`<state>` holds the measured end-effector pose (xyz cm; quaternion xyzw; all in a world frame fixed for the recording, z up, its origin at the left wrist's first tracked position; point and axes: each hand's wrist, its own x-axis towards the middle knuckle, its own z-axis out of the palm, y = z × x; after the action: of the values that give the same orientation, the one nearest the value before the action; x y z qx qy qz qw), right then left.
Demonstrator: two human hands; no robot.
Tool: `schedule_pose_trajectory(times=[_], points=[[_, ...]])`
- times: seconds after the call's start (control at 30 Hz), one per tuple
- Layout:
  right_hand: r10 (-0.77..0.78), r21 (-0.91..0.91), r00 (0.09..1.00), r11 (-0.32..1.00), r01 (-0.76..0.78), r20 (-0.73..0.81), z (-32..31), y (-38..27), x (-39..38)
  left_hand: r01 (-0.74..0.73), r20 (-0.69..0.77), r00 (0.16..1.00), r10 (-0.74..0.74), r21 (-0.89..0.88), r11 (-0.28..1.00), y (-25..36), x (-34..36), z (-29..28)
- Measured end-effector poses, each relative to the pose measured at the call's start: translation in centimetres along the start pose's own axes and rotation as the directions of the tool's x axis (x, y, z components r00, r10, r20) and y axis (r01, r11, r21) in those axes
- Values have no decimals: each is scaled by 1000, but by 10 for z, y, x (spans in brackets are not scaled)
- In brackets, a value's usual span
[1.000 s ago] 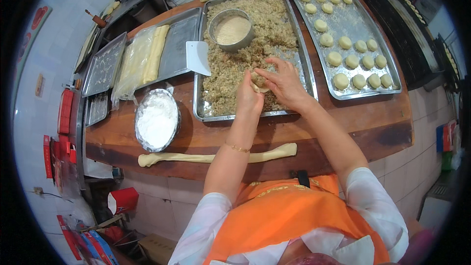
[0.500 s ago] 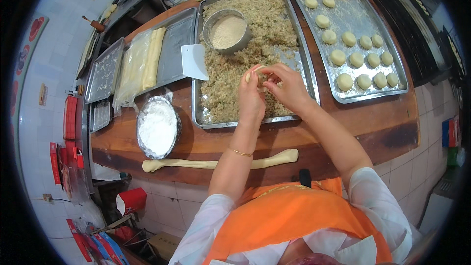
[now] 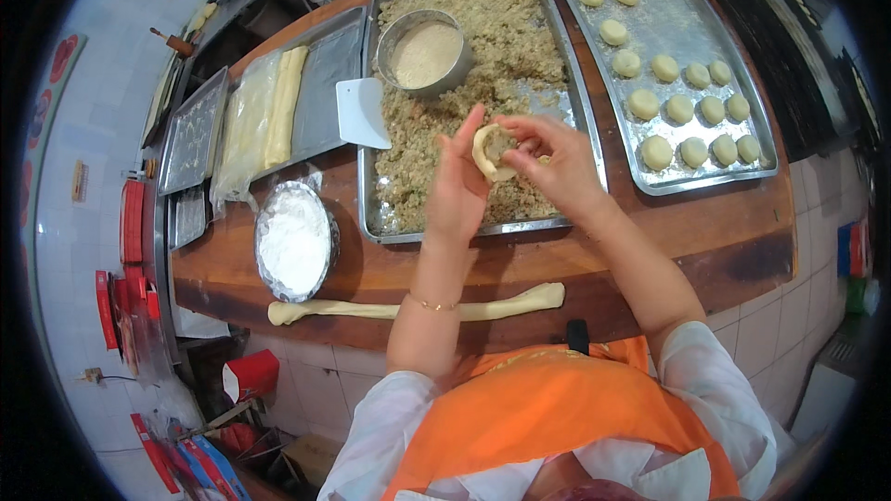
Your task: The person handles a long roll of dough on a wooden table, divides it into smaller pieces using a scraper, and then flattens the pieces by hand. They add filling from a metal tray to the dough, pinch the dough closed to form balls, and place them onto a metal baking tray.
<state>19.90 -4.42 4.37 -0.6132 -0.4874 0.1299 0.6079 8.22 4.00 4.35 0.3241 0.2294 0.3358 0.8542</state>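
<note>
Between my hands, above the tray of filling, is a cupped dough wrapper (image 3: pixel 484 156) with some crumbly filling inside its open ring. My left hand (image 3: pixel 453 187) supports it from the left, palm and fingers against it. My right hand (image 3: pixel 559 165) pinches its rim with thumb and fingers from the right. Below them, the large metal tray (image 3: pixel 364 190) holds a crumbly, brownish filling (image 3: pixel 408 162). In that filling stands a round metal bowl (image 3: pixel 467 70) of pale, fine crumbs. A rope of dough (image 3: pixel 506 306) lies along the near table edge, passing under my left forearm.
At the right, a metal tray (image 3: pixel 664 32) bears several round dough pieces. A bowl of white flour (image 3: pixel 292 239) stands on the left, with a white scraper (image 3: pixel 362 113) by the filling. Farther left lie dough strips (image 3: pixel 286 107) under plastic on a tray (image 3: pixel 334 60).
My left hand has shifted slightly left and turned more open, its fingers straighter. The dough wrapper now shows its open side, with my right hand still at its rim.
</note>
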Motion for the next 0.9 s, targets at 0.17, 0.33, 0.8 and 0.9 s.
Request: schedule_pose_trajectory(times=[0.17,0.33,0.8,0.9], points=[[9,-128,995,992,4,98,11,0,-12,38,-92,994,-55,-178,983,-29,21,-17],[-158,-384,970,896,220,187,14,-6,-27,116,-116,981,-153,-272,955,-29,16,-12],[222,203,893,926,-319,391,15,16,-28,105,-135,978,-158,-335,936,-36,7,-25],[201,183,934,948,-261,295,24,19,-34,75,-112,987,-113,-299,951,-38,10,-27]])
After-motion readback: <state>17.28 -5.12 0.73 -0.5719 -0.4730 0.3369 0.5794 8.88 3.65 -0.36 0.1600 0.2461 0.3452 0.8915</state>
